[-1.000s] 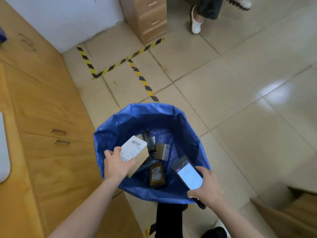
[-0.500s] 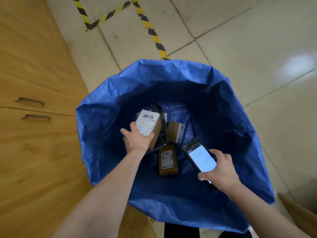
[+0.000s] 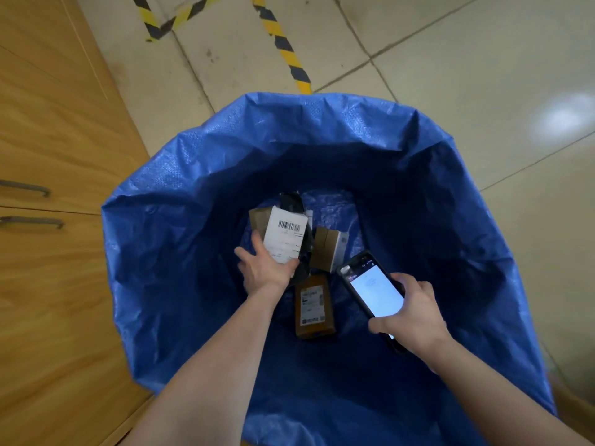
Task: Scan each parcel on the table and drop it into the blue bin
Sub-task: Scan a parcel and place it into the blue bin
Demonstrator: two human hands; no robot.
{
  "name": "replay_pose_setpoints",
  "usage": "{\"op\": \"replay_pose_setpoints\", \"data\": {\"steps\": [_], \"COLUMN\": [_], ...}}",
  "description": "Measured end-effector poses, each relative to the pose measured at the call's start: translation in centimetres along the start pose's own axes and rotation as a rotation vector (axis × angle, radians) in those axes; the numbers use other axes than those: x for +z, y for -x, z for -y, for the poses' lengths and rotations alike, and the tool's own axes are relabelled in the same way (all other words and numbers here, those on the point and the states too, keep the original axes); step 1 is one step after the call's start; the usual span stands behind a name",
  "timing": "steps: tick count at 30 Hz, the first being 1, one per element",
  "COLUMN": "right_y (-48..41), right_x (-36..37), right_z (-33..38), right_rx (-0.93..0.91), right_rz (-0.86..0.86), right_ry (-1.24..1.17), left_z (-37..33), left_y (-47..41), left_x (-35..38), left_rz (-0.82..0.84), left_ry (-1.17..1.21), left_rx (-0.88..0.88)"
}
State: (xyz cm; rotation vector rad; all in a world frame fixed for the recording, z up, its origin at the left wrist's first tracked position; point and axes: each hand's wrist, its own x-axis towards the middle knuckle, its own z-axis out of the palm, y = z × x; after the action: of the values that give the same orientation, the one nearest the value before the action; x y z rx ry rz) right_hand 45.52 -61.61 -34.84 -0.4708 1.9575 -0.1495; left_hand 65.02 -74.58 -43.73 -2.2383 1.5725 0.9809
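The blue bin (image 3: pixel 167 194), a wide woven bag, fills the middle of the view. My left hand (image 3: pixel 265 268) reaches deep into it and holds a small brown parcel (image 3: pixel 285 238) by its near end, its white barcode label facing up. My right hand (image 3: pixel 410 313) grips a black handheld scanner (image 3: pixel 373 286) with a lit screen over the bin's right side. On the bin's bottom lie a brown labelled parcel (image 3: pixel 314 309), another brown box (image 3: pixel 328 249) and a dark flat packet (image 3: pixel 291 201) partly hidden behind the held parcel.
Wooden cabinets with metal drawer handles (image 3: pixel 32 222) stand close along the left of the bin. Beyond the bin is tiled floor with yellow-and-black hazard tape (image 3: pixel 283 43).
My left hand has carried the labelled parcel from the bin's rim down towards its bottom. The view has closed in on the bin. The scanner hand stayed over the right side.
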Motion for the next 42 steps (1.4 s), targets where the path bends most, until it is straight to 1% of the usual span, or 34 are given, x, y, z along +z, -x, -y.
{"op": "replay_pose_setpoints", "data": {"steps": [4,7,11,15,19,22,24,27,30,35,38,42], "right_y": [1.9,3.9,7.7,12.4,17.3,21.2,23.8,27.3,30.8,36.6,39.8,43.4], "right_x": [-2.0,-3.9,-7.1,-11.1,-16.3,-20.3,-23.0,-26.5,-29.6,-34.5,-37.1,-39.3], "right_z": [0.6,1.1,1.3,-0.5,-3.8,-7.3,-10.4,-15.6,-21.2,-30.8,-36.0,-41.9], "right_rx": [-0.018,-0.037,-0.074,-0.106,-0.079,-0.074,-0.058,-0.028,0.002,0.034,0.072,0.151], "right_rz": [-0.020,-0.049,-0.093,-0.148,-0.242,-0.353,-0.417,-0.514,-0.603,-0.709,-0.780,-0.879], "right_ry": [-0.010,-0.025,-0.065,-0.131,-0.220,-0.302,-0.316,-0.342,-0.391,-0.483,-0.538,-0.604], "left_z": [-1.1,-2.3,-4.2,-6.3,-9.6,-13.4,-16.0,-19.9,-23.8,-30.2,-33.6,-36.6], "left_y": [1.6,3.3,6.8,11.7,17.7,23.0,27.1,33.3,39.3,49.6,55.6,63.0], "left_x": [-2.3,-4.7,-8.1,-10.4,-11.5,-11.7,-11.4,-10.3,-8.4,-3.5,0.5,5.5], "left_rz": [0.013,-0.020,-0.002,0.018,0.045,0.034,0.041,0.076,0.140,0.208,0.246,0.306], "left_ry": [-0.087,-0.162,-0.190,-0.192,-0.176,-0.215,-0.253,-0.249,-0.244,-0.204,-0.238,-0.254], "left_rx": [0.039,0.102,0.189,0.331,0.519,0.673,0.766,0.906,1.007,1.202,1.339,1.445]}}
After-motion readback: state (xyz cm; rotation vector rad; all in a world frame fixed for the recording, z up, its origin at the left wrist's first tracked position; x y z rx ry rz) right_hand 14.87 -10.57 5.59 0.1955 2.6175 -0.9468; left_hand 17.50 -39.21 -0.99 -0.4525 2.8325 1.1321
